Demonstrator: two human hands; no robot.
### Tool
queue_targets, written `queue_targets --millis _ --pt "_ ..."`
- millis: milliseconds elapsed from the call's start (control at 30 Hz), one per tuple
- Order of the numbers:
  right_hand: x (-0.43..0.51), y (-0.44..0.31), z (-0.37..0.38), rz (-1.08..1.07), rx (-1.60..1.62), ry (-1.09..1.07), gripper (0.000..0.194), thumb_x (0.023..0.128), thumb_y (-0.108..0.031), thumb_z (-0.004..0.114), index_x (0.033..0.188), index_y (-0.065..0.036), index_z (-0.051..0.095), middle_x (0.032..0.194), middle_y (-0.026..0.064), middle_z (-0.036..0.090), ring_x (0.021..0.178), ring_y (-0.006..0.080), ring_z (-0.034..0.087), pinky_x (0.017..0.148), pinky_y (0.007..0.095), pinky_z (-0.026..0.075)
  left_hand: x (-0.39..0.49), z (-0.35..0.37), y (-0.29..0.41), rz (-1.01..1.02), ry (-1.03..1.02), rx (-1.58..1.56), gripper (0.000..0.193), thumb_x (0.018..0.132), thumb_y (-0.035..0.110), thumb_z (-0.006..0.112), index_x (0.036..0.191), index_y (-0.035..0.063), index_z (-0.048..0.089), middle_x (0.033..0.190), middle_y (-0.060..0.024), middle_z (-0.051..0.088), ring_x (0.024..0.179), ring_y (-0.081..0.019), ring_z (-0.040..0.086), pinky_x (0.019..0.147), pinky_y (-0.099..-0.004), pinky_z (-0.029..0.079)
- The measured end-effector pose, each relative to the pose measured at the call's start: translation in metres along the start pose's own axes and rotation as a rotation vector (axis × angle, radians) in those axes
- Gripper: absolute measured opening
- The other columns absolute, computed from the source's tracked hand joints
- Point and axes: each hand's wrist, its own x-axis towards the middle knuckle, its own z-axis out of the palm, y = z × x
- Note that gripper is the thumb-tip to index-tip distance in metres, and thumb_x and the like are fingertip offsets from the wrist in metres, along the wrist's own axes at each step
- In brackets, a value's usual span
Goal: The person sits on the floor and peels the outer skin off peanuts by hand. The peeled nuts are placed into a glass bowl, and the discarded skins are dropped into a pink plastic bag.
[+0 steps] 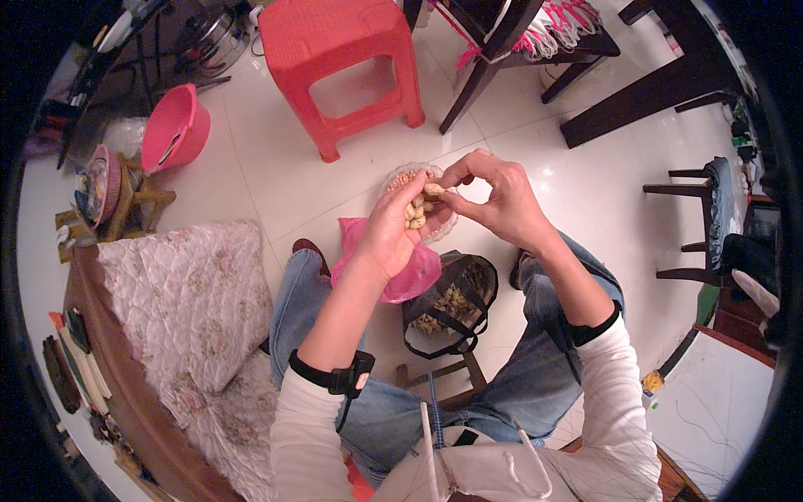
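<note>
Several unshelled peanuts [415, 213] lie cupped in my left hand [396, 226], which is turned palm up. Between the thumb and fingers of my right hand [495, 194] is one peanut in its shell [433, 189], just above the left palm. Below both hands stands a round container with a pale, scalloped rim [452, 229], partly hidden by them; reddish shelled peanut kernels [401, 180] show inside it. A pink plastic bag [408, 276] lies under my left wrist. Nearer my body, a dark bag with handles [452, 307] holds peanuts or shells; which, I cannot tell.
A red plastic stool [342, 44] stands on the tiled floor ahead. Dark wooden chair legs [467, 94] are at the upper right. To the left are a pink basin [179, 128] and a floral quilted cover [194, 301]. My jeans-clad knees flank the dark bag.
</note>
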Motion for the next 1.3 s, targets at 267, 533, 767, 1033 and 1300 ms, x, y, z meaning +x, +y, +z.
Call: queue_targets --millis 267,533,767,1033,1300 --pt "-0.001 0.001 -0.006 0.108 0.108 -0.015 0.014 0.082 -0.007 0.076 0.093 -0.001 0.071 0.088 0.0045 0.071 0.079 0.0121 0.065 0.076 0.0278 0.053 -0.001 -0.006 0.003 0.053 -0.056 0.102 0.021 0.101 0.025 0.06 0.108 0.0048 0.062 0.088 -0.0011 0.062 0.07 -0.0046 0.055 0.057 -0.0152 0.043" --pt "-0.003 0.006 0.005 0.345 0.684 0.006 0.017 0.09 -0.01 0.072 0.101 0.003 0.071 0.088 0.0023 0.071 0.08 0.0072 0.065 0.074 0.0239 0.053 -0.003 -0.001 0.004 0.126 -0.068 0.003 0.018 0.1 0.017 0.062 0.109 0.0019 0.061 0.087 -0.0039 0.062 0.065 -0.004 0.054 0.05 -0.0143 0.04" --pt "-0.003 0.006 0.008 0.256 0.703 0.046 0.018 0.091 -0.014 0.073 0.101 0.002 0.074 0.094 0.0011 0.066 0.086 0.0071 0.062 0.077 0.024 0.05 -0.008 0.005 0.005 0.132 -0.129 0.12 0.022 0.101 0.025 0.06 0.11 0.0055 0.062 0.078 0.002 0.056 0.053 -0.0014 0.042 0.044 -0.0155 0.029" --pt "-0.004 0.003 0.008 0.334 0.685 0.023 0.019 0.092 -0.013 0.071 0.105 0.0 0.075 0.095 0.002 0.063 0.088 0.0101 0.06 0.08 0.0256 0.048 -0.008 0.005 0.003 0.222 -0.117 0.22 0.02 0.102 0.023 0.058 0.111 0.0059 0.061 0.069 0.0045 0.048 0.048 -0.0012 0.036 0.041 -0.0177 0.024" --pt "-0.005 -0.001 0.015 0.343 0.67 0.003 0.017 0.094 -0.016 0.068 0.093 0.001 0.066 0.086 0.0008 0.061 0.078 0.0081 0.058 0.069 0.0241 0.045 -0.005 0.002 -0.007 0.202 -0.167 0.211 0.022 0.1 0.027 0.062 0.111 0.0077 0.061 0.069 0.0062 0.047 0.051 0.0001 0.036 0.043 -0.0174 0.024"
